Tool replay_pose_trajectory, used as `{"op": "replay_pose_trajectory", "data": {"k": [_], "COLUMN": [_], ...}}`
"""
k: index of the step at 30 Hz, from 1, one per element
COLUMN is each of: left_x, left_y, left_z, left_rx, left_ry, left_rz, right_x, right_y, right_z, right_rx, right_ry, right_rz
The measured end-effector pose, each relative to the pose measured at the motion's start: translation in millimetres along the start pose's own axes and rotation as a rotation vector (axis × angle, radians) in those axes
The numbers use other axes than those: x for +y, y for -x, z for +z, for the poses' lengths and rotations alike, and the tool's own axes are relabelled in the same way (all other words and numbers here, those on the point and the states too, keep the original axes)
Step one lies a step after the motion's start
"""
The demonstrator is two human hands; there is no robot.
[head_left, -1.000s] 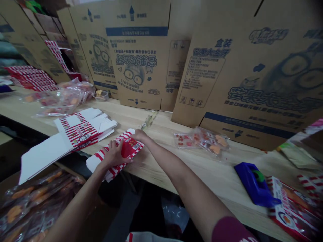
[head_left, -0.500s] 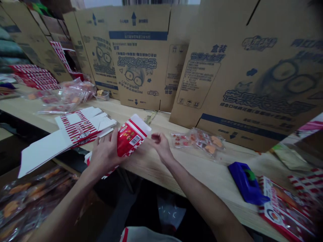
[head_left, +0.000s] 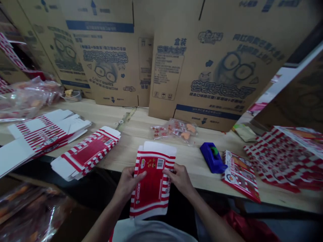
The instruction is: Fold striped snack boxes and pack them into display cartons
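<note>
A flat red-and-white striped carton (head_left: 152, 183) stands upright in front of me, just off the near edge of the wooden table (head_left: 141, 134). My left hand (head_left: 128, 183) grips its left edge with the thumb across the red panel. My right hand (head_left: 179, 178) grips its right edge the same way. To the left, a stack of the same flattened cartons (head_left: 85, 154) lies on the table, beside a larger stack of white-backed ones (head_left: 40, 134).
A blue tape dispenser (head_left: 212, 157) and a clear bag of snacks (head_left: 174, 129) lie ahead. Finished striped boxes (head_left: 285, 158) are heaped at the right. Large printed cardboard boxes (head_left: 207, 64) wall the table's far side. More snack bags (head_left: 27, 97) sit far left.
The carton came off the left stack and now stands in front of me with both hands on it. The camera swung right, showing the striped boxes at the right.
</note>
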State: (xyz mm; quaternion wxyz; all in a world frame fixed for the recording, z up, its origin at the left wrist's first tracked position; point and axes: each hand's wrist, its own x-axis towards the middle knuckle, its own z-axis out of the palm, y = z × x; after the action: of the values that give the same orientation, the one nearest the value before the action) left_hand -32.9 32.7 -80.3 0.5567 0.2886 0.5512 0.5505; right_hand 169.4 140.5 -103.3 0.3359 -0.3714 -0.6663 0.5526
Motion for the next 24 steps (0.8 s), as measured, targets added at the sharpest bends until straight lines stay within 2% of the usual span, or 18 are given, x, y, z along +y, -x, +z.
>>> {"op": "replay_pose_trajectory", "data": {"k": [1, 3, 5, 7, 9, 11, 13, 16, 19, 22, 24], "left_x": [-3.2, -6.2, -7.4, -10.3, -16.1, -23.4, -29.5, -34.5, -35.8, -33.9, -29.8], "left_y": [-1.1, -4.0, -7.3, -10.2, -12.1, -12.5, -12.0, -12.2, -16.2, -23.9, -29.5], "left_z": [3.6, 9.5, 14.3, 18.0, 19.9, 19.2, 16.1, 9.5, 3.6, -1.9, -6.5], "left_rx": [-0.028, -0.065, -0.096, -0.122, -0.121, -0.111, -0.123, -0.130, -0.045, 0.022, 0.007], "left_ry": [0.011, -0.007, 0.011, 0.077, 0.130, 0.143, 0.140, 0.104, 0.057, 0.089, 0.141], "left_rz": [-0.032, 0.000, 0.121, 0.220, 0.232, 0.212, 0.181, 0.105, 0.102, 0.095, 0.041], "right_x": [3.9, 10.1, 15.6, 21.1, 26.7, 31.9, 36.8, 42.9, 46.1, 44.3, 40.3], "right_y": [5.2, 15.3, 24.9, 32.6, 36.9, 37.0, 34.1, 28.7, 25.2, 22.9, 21.0], "right_z": [-4.3, -9.5, -11.6, -12.5, -13.6, -15.9, -19.3, -23.8, -24.1, -21.9, -21.4], "right_rx": [-0.023, -0.107, -0.196, -0.227, -0.124, 0.083, 0.202, 0.137, 0.091, 0.095, 0.059], "right_ry": [-0.004, -0.103, -0.215, -0.249, -0.251, -0.248, -0.222, -0.114, -0.056, -0.145, -0.259], "right_rz": [0.014, 0.073, 0.157, 0.211, 0.194, 0.129, 0.067, -0.033, -0.091, -0.034, 0.039]}}
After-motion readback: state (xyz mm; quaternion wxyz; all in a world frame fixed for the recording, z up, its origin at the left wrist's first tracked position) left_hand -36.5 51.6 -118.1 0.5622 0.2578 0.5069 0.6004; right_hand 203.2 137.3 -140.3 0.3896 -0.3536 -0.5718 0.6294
